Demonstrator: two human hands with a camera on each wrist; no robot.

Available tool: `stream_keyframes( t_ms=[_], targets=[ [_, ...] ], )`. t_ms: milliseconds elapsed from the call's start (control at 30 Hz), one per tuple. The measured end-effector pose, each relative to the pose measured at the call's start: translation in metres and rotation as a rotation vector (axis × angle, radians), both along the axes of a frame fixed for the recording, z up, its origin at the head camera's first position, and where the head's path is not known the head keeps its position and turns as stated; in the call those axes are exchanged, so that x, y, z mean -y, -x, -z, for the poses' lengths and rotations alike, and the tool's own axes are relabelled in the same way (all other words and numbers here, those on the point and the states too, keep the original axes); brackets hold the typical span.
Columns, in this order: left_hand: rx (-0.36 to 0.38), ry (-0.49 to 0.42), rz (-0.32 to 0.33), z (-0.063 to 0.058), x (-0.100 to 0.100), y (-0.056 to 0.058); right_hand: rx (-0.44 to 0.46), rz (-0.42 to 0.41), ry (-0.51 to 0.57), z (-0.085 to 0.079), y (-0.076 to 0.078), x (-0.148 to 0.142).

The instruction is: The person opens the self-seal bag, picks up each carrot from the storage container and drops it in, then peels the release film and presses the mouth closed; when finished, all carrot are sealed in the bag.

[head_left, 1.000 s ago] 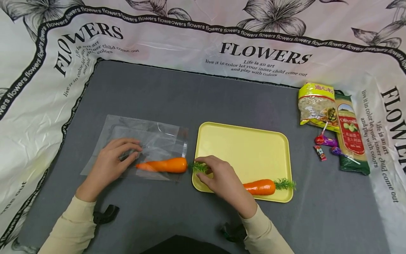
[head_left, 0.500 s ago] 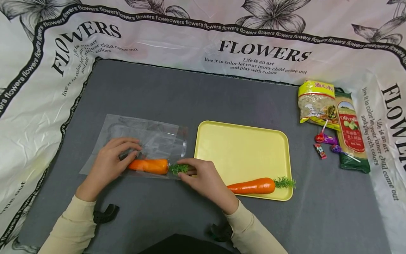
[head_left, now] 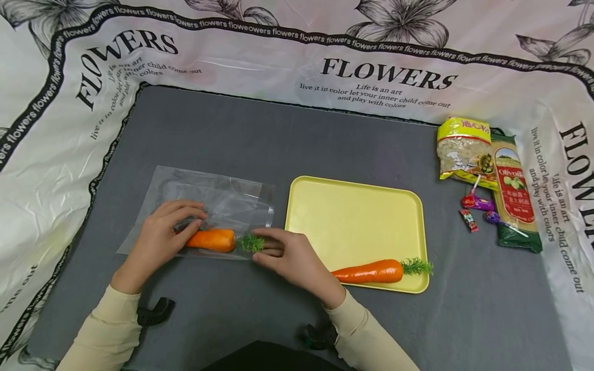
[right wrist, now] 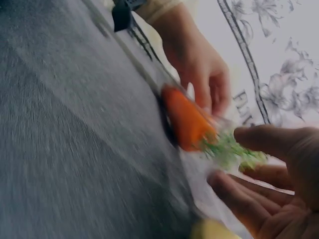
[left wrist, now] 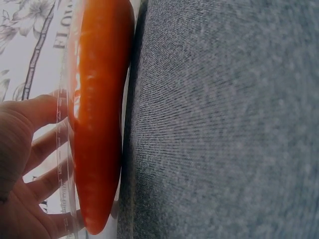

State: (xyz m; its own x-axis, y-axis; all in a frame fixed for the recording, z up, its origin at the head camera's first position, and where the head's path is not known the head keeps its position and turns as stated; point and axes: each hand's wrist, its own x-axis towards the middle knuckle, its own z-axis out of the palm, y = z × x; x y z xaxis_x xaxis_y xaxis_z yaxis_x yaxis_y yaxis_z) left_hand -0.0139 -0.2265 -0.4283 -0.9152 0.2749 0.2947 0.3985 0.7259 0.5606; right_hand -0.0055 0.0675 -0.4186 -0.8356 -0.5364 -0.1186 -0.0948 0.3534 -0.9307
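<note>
A carrot with green leaves (head_left: 213, 240) lies inside a clear plastic bag (head_left: 209, 180), its narrow tip hidden behind my left hand in the head view. My left hand (head_left: 162, 234) rests on the bag with thumb and fingers spread apart. In the left wrist view, film overlaps those fingers beside the carrot (left wrist: 99, 114). At the bag's right end, my right hand (head_left: 294, 257) holds the leafy top (head_left: 251, 243) between thumb and fingers. The right wrist view, blurred, has the leaves (right wrist: 229, 152) between the thumb and fingertips.
To the right, a yellow tray (head_left: 352, 216) bears a second carrot (head_left: 371, 272), partly hidden by my right wrist. Far right are a yellow food packet (head_left: 464, 149), a green and red packet (head_left: 515, 190) and several small candies (head_left: 468, 220). A printed flowers cloth (head_left: 260, 56) borders the grey table.
My right hand has moved left from over the tray, pushing the carrot deeper into the bag by its leafy top. My left hand has stayed in place.
</note>
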Motion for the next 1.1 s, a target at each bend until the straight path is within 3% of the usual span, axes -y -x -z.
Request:
stream_keyframes(
  t_ms=[133,267,333,467,567,700,1100],
  targets=[
    [0.003,0.001,0.001,0.000,0.000,0.000,-0.021,0.008,0.089,-0.014,-0.002,-0.027],
    [0.011,0.003,-0.003,0.000,0.000,0.000,-0.191,0.027,0.107,-0.043,-0.004,-0.068],
    [0.015,0.004,-0.005,0.000,0.000,0.000,-0.292,0.036,0.039,-0.053,-0.005,-0.094],
    [0.019,0.004,-0.005,0.000,0.000,-0.001,-0.416,0.077,-0.257,-0.053,-0.013,-0.154],
    [0.019,0.000,-0.003,0.000,0.001,-0.001,-0.398,0.092,-0.472,-0.048,-0.021,-0.193],
    [0.009,0.003,0.002,-0.001,0.001,-0.001,-0.355,0.090,-0.582,-0.042,-0.032,-0.222],
    [0.029,0.011,-0.004,-0.002,-0.003,-0.001,-0.351,0.074,-0.570,-0.021,-0.047,-0.233]
  ],
)
